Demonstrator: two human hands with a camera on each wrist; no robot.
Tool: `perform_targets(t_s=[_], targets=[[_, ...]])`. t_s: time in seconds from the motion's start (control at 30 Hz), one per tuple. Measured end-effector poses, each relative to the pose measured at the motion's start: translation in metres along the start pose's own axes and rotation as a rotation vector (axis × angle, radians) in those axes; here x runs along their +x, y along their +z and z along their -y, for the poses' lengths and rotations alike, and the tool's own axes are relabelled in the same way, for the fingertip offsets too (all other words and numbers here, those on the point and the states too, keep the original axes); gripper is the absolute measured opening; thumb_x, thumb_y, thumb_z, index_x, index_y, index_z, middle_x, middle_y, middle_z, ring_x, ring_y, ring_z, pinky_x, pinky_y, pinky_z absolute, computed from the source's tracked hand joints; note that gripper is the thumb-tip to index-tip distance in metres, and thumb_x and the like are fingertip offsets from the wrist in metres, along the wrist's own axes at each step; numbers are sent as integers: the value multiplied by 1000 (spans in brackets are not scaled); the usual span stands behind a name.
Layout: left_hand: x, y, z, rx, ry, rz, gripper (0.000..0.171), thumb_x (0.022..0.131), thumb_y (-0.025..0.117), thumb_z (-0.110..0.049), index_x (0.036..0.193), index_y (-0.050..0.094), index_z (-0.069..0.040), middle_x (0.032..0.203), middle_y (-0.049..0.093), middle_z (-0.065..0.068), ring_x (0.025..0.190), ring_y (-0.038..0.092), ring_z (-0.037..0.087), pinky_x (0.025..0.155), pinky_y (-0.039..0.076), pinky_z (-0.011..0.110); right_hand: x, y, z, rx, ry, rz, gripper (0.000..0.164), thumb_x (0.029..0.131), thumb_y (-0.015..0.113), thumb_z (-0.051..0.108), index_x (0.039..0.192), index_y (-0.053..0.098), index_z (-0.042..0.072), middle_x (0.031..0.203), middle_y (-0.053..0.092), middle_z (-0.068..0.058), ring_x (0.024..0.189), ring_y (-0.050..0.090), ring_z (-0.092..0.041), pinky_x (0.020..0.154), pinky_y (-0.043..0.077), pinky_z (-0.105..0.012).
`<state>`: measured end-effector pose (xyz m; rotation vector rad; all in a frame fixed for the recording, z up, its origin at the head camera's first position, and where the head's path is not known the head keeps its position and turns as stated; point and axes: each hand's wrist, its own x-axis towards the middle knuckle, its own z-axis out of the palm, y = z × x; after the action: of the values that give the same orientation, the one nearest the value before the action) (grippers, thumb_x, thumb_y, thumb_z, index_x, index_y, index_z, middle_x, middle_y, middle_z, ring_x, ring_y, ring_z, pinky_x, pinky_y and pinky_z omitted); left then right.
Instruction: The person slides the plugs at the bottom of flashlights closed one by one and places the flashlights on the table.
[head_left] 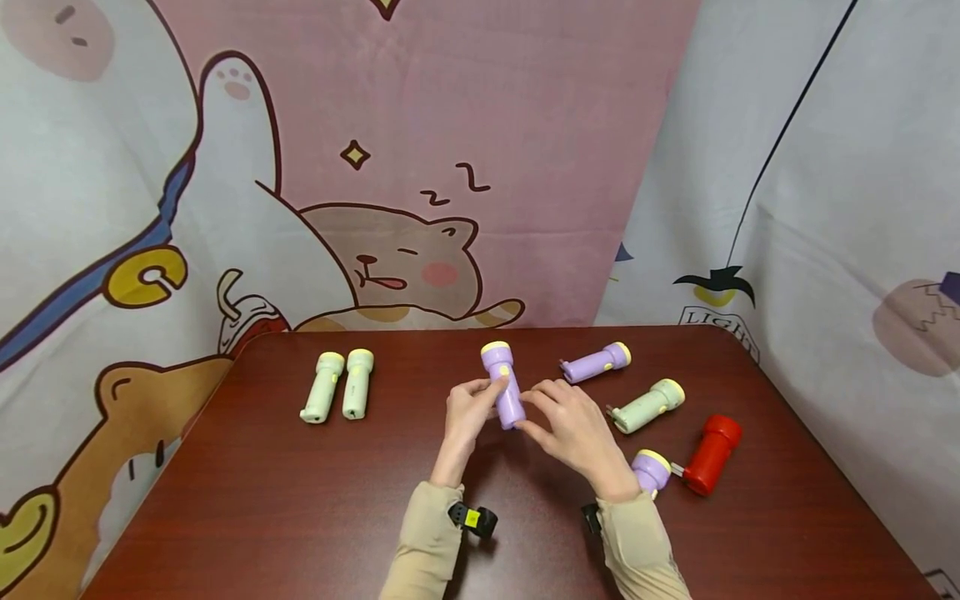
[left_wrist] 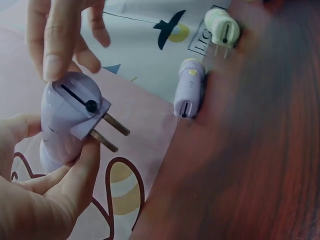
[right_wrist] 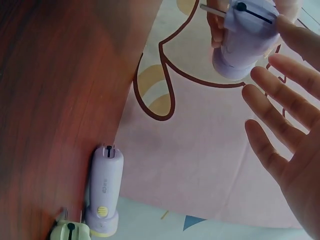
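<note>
A purple flashlight point(head_left: 510, 404) with a yellow rim is held above the table, its head pointing away. My left hand point(head_left: 467, 412) grips its body between thumb and fingers. In the left wrist view, a two-pin plug point(left_wrist: 116, 125) sticks out sideways from the tail, beside a black slider knob point(left_wrist: 91, 106) in its slot. My right hand point(right_wrist: 295, 135) is at the tail end, fingers extended and spread. One of its fingertips touches the tail's edge, and the other fingers stand apart from the flashlight.
Two pale green flashlights point(head_left: 324, 387) lie side by side at the left on the brown table point(head_left: 300, 508). To the right lie a purple flashlight point(head_left: 596, 364), a green one point(head_left: 647, 407) and a red one point(head_left: 712, 454). Another purple flashlight point(head_left: 651, 469) is partly hidden by my right wrist.
</note>
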<state>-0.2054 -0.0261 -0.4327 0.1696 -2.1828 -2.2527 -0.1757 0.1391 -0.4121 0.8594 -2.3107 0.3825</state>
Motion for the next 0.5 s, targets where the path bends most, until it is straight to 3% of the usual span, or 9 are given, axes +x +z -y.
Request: perform_targets(t_s=[0.23,0.5], targets=[[3,-3,-1,-165,-26,51,38,88,60,-17,109,62,14,83,65,6,70,63,8,69,56,27,0,1,2,-14,3,17,37,70,83,31,100,70,13,93,65,1,81,59,-18,68,48,-33],[2,-2,-2,-194,-46,77,39,90,54,-15,114,57,15,86,61,6,74,61,10,71,55,27,-1,2,4,-16,21,40,40,69,84,32,102,69,13,95,65,2,83,59,-17,71,49,-33]])
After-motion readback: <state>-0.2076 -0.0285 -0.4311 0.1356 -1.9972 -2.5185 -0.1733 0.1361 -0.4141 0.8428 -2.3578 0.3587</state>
